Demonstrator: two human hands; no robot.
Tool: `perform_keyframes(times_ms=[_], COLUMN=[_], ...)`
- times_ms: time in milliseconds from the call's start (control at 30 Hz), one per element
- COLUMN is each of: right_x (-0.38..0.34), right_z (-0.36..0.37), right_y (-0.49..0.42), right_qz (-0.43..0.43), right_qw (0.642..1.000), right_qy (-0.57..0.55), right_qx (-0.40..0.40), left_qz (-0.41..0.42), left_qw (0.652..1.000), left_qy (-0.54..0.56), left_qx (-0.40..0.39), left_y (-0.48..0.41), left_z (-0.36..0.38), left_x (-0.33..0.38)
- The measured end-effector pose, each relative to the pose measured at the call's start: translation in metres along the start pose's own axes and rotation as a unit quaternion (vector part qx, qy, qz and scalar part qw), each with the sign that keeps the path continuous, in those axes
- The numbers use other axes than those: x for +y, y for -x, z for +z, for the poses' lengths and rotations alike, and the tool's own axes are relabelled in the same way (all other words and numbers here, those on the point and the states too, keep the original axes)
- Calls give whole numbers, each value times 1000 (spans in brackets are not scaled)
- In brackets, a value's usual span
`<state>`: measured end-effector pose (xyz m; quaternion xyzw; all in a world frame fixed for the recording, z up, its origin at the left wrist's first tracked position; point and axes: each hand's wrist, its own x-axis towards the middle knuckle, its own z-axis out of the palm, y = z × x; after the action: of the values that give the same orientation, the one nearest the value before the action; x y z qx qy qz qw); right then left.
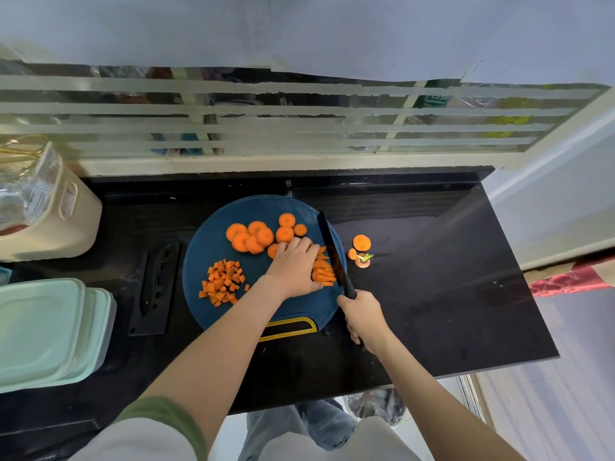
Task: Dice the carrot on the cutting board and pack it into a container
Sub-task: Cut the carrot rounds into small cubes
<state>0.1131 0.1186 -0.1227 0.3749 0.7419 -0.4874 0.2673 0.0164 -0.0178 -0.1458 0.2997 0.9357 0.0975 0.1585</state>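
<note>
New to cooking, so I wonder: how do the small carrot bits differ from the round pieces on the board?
The diced carrot is small cubes heaped in one pile at the near left; the carrot rounds are larger flat discs, overlapping, farther back. Both are orange and lie on the blue cutting board.

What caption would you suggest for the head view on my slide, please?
Left hand steadies carrot strips on a blue cutting board while the right hand dices them with a black knife.
</note>
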Motion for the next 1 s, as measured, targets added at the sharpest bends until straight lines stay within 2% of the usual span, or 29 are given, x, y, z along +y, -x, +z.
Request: perform_keyframes(times_ms=[133, 567, 767, 1000], right_x=[3, 8, 16, 17], right_z=[2, 22, 24, 26], right_y=[8, 23, 15, 9], right_qz=[-21, -24, 36, 34], right_qw=[999, 998, 997, 997], right_qy=[-11, -24, -25, -37], right_qx=[49, 52, 63, 65], left_qz=[-2, -21, -19, -18], left_qw=[1000, 999, 997, 997], left_qy=[1, 22, 55, 65], left_qx=[2, -11, -48, -35], left_y=[1, 0, -2, 0], left_z=[1, 2, 3, 9], left_x=[1, 8, 12, 10])
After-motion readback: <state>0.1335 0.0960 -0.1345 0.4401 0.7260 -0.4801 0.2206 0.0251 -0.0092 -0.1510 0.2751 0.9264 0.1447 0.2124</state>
